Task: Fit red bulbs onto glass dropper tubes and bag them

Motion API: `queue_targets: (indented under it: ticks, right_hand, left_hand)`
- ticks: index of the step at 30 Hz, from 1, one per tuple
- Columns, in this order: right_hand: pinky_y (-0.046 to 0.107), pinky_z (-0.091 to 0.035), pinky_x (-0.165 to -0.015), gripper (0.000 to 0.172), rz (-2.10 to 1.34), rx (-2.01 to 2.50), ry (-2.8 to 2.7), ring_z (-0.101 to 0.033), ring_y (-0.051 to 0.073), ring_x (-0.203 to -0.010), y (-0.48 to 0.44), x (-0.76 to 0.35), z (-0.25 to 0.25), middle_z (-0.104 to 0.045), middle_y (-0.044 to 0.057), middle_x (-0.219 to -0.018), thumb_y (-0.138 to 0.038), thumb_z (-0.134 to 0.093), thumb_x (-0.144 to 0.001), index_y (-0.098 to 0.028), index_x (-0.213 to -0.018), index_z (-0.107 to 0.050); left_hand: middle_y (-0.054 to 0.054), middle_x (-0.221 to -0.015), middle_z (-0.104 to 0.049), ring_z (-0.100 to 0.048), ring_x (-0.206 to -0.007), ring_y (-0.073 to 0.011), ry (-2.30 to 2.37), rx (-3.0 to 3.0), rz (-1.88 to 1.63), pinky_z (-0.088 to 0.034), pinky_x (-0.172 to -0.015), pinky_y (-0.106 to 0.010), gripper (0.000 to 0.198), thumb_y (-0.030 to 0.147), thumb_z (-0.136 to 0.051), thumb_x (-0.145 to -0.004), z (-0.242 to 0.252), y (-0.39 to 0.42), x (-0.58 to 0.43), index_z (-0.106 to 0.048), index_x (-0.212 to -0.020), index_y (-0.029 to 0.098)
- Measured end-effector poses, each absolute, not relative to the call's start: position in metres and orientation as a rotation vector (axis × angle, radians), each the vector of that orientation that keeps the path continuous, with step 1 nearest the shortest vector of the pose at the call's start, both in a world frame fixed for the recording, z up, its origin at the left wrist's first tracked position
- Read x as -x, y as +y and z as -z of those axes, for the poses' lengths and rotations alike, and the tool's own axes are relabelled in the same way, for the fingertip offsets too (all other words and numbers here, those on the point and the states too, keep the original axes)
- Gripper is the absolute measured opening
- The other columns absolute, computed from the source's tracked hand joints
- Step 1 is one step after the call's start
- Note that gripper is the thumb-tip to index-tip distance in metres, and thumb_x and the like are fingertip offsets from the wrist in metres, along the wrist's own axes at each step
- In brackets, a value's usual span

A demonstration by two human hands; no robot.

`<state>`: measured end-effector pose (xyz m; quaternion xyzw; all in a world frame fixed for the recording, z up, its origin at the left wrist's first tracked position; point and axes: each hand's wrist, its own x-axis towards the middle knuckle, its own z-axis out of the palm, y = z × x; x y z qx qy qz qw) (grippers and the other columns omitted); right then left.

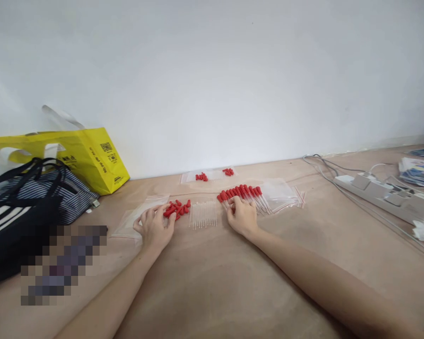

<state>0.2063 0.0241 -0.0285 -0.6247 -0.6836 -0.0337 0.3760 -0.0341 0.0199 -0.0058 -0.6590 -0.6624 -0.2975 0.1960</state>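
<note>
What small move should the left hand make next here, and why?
Probably the left hand should pinch one loose red cap from the pile its fingers touch and carry it to the bare clear tubes beside it. Those tubes have no caps, while the droppers at the right hand already wear red ones.

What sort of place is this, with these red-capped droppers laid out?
Probably an informal home or small-workshop spot, not a factory line: the work lies on a bare wooden surface against a white wall, with a yellow bag beside it and a power strip.
</note>
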Motion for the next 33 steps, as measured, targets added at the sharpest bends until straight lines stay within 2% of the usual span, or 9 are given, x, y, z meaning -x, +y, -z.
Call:
queue_targets:
  ticks: [4,8,12,16,21,24,33]
  right_hand:
    - [0.029,-0.018,-0.066,0.008,0.097,1.718,-1.761,-0.053,0.016,-0.073,0.032,-0.2,0.027,-0.061,0.0,-0.066,-0.019,-0.047,-0.073,-0.018,-0.079,-0.052]
    - [0.029,-0.017,-0.067,0.009,0.083,1.777,-1.776,-0.053,0.016,-0.072,0.036,-0.2,0.027,-0.062,0.001,-0.068,-0.023,-0.047,-0.075,-0.018,-0.077,-0.054]
    - [0.03,-0.017,-0.068,0.013,0.107,1.761,-1.791,-0.053,0.016,-0.072,0.037,-0.199,0.027,-0.062,0.002,-0.068,-0.027,-0.046,-0.077,-0.019,-0.078,-0.056]
    - [0.03,-0.017,-0.068,0.014,0.144,1.669,-1.864,-0.052,0.015,-0.073,0.033,-0.197,0.026,-0.063,0.002,-0.072,-0.027,-0.046,-0.077,-0.019,-0.076,-0.058]
    - [0.03,-0.017,-0.07,0.021,0.128,1.61,-1.927,-0.051,0.015,-0.073,0.028,-0.194,0.024,-0.064,0.002,-0.071,-0.032,-0.046,-0.078,-0.019,-0.068,-0.059]
    - [0.031,-0.017,-0.071,0.023,0.104,1.619,-1.955,-0.051,0.015,-0.072,0.026,-0.193,0.022,-0.063,0.001,-0.068,-0.034,-0.046,-0.078,-0.02,-0.067,-0.059]
    - [0.032,-0.018,-0.075,0.024,0.007,1.719,-1.986,-0.053,0.015,-0.074,0.023,-0.192,0.016,-0.064,0.002,-0.069,-0.039,-0.047,-0.076,-0.021,-0.068,-0.062]
  left_hand:
    - [-0.01,-0.116,-0.051,-0.041,-0.108,-0.0277,-1.858,1.932,0.675,-0.025,-0.089,-0.046,0.034,0.037,-0.04,-0.081,0.002,0.03,0.045,-0.055,-0.108,0.023]
    - [-0.011,-0.13,-0.04,-0.027,-0.122,-0.0264,-1.779,2.281,0.449,-0.019,-0.097,-0.044,0.046,0.044,-0.031,-0.084,-0.004,0.056,0.055,-0.045,-0.122,0.022]
    - [-0.004,-0.132,-0.041,-0.03,-0.123,-0.0254,-1.741,2.481,0.335,-0.019,-0.097,-0.046,0.045,0.047,-0.025,-0.085,-0.002,0.084,0.059,-0.043,-0.123,0.029]
    - [-0.002,-0.13,-0.043,-0.033,-0.121,-0.0251,-1.668,2.636,0.306,-0.02,-0.097,-0.048,0.045,0.049,-0.024,-0.085,0.003,0.098,0.056,-0.045,-0.121,0.03]
    - [-0.002,-0.121,-0.052,-0.042,-0.113,-0.0174,-1.542,2.782,0.385,-0.027,-0.098,-0.035,0.045,0.047,-0.029,-0.085,0.002,0.094,0.05,-0.052,-0.115,0.023]
    - [-0.005,-0.116,-0.056,-0.048,-0.107,-0.0173,-1.536,2.813,0.457,-0.033,-0.094,-0.031,0.046,0.046,-0.031,-0.084,0.002,0.087,0.044,-0.053,-0.113,0.019]
    - [-0.004,-0.103,-0.063,-0.054,-0.098,-0.0178,-1.576,2.758,0.712,-0.039,-0.089,-0.031,0.037,0.041,-0.035,-0.083,0.006,0.06,0.014,-0.061,-0.097,0.019]
